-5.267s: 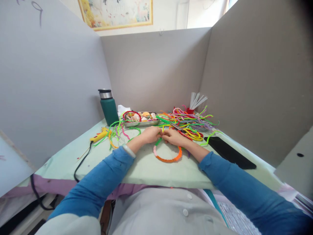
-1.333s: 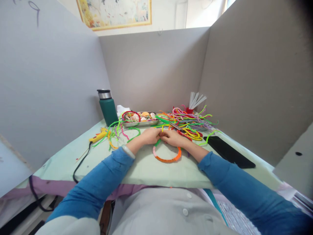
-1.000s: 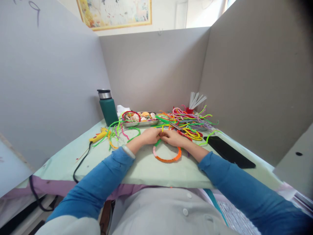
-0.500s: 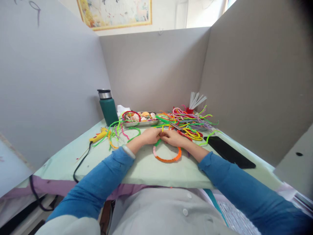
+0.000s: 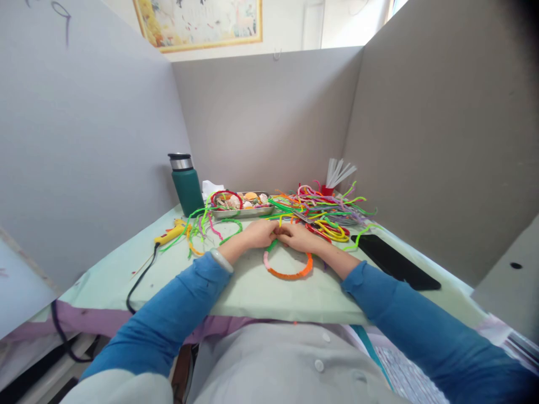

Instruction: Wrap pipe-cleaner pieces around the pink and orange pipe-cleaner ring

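A ring wrapped in fuzzy pipe cleaner [image 5: 290, 276], orange with pink and green stretches, hangs toward me from both hands. My left hand [image 5: 260, 233] is closed on its far side, near the green part. Pressed against it, my right hand [image 5: 298, 238] is closed there too, fingers pinched together. A short yellow pipe cleaner end [image 5: 280, 222] pokes up between the fingertips. The fingers hide the far arc of the ring and how the yellow piece meets it. A green ring [image 5: 231, 220] lies just beyond my left wrist.
Behind the hands, a metal tray [image 5: 244, 212] holds shells and a red ring. Right of it spreads a pile of pipe cleaners [image 5: 324, 205] with scissors [image 5: 304, 217]. A green bottle [image 5: 187, 191], a yellow glue gun [image 5: 170, 232] with cord and a black phone-like slab [image 5: 393, 261] flank them.
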A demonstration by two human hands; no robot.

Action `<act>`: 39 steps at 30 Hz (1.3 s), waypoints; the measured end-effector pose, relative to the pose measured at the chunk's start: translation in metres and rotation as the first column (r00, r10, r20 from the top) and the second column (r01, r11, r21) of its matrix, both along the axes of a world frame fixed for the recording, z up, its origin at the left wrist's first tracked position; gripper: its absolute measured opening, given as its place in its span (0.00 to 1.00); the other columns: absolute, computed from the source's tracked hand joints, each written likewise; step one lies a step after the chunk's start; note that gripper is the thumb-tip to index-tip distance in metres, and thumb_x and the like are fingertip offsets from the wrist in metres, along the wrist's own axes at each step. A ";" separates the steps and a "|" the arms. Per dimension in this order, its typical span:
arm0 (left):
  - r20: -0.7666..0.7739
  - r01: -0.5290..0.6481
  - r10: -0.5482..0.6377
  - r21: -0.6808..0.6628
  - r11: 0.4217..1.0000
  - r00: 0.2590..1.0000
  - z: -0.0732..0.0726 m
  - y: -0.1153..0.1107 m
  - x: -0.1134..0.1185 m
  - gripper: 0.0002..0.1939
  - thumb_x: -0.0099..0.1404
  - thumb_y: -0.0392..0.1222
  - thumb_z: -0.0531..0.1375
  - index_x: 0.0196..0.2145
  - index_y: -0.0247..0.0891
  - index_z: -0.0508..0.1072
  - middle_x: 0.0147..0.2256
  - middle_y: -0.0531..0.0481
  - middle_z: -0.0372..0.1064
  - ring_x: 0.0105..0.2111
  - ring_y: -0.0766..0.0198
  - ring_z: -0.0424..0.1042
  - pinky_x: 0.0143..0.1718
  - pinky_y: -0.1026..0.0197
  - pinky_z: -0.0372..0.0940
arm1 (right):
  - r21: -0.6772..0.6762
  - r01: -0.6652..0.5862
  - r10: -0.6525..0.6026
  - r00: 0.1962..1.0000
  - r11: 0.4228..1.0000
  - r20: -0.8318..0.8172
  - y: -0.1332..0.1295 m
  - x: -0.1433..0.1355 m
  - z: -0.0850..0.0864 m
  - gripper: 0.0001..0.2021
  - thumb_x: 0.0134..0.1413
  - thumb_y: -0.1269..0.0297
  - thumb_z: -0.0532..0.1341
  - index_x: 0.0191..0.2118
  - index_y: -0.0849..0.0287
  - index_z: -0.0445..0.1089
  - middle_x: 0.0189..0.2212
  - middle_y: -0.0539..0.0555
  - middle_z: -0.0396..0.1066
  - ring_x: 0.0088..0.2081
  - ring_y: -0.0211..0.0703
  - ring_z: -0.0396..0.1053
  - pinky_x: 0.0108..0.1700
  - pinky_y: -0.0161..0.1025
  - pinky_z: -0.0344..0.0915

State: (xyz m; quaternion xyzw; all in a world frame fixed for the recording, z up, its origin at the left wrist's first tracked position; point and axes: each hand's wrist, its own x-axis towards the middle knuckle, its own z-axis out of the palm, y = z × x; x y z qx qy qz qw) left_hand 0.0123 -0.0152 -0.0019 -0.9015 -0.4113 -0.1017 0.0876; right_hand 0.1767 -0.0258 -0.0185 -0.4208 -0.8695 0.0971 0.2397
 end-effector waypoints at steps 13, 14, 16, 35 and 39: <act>0.018 0.003 -0.003 -0.007 1.000 1.000 -0.001 0.001 0.000 0.10 0.57 0.41 0.50 0.35 0.38 0.67 0.32 0.48 0.69 0.32 0.63 0.67 0.30 0.65 0.58 | 0.003 -0.017 0.017 1.000 1.000 -0.013 0.001 0.001 -0.002 0.09 0.48 0.68 0.52 0.34 0.62 0.67 0.27 0.52 0.69 0.28 0.36 0.63 0.30 0.32 0.54; 0.016 0.001 -0.001 -0.006 1.000 1.000 -0.001 0.001 0.000 0.10 0.57 0.42 0.50 0.35 0.38 0.67 0.32 0.48 0.69 0.32 0.63 0.67 0.30 0.65 0.58 | 0.005 -0.018 0.018 1.000 1.000 -0.013 0.001 0.001 -0.002 0.09 0.48 0.68 0.52 0.34 0.62 0.67 0.27 0.52 0.69 0.28 0.36 0.62 0.30 0.32 0.54; 0.013 0.010 -0.010 0.000 1.000 1.000 -0.002 0.002 -0.001 0.10 0.57 0.42 0.50 0.35 0.38 0.67 0.32 0.48 0.69 0.32 0.62 0.67 0.30 0.65 0.58 | 0.002 -0.015 0.015 1.000 1.000 -0.008 0.001 0.000 -0.001 0.09 0.48 0.68 0.52 0.34 0.62 0.67 0.26 0.52 0.69 0.28 0.36 0.62 0.29 0.32 0.54; 0.015 0.004 -0.004 -0.016 1.000 1.000 0.001 -0.002 0.000 0.10 0.57 0.42 0.50 0.35 0.38 0.67 0.33 0.47 0.69 0.33 0.62 0.67 0.31 0.64 0.58 | 0.010 -0.017 0.017 1.000 1.000 0.000 0.000 0.000 0.000 0.09 0.48 0.69 0.52 0.34 0.62 0.67 0.26 0.52 0.69 0.28 0.36 0.63 0.30 0.31 0.55; 0.011 -0.020 0.020 -0.025 0.999 1.000 0.002 -0.003 0.000 0.10 0.57 0.42 0.50 0.35 0.38 0.67 0.33 0.47 0.69 0.33 0.62 0.67 0.31 0.65 0.58 | 0.012 -0.003 0.003 1.000 1.000 0.010 0.000 0.000 0.000 0.08 0.48 0.68 0.53 0.33 0.63 0.67 0.26 0.52 0.69 0.28 0.36 0.63 0.29 0.31 0.54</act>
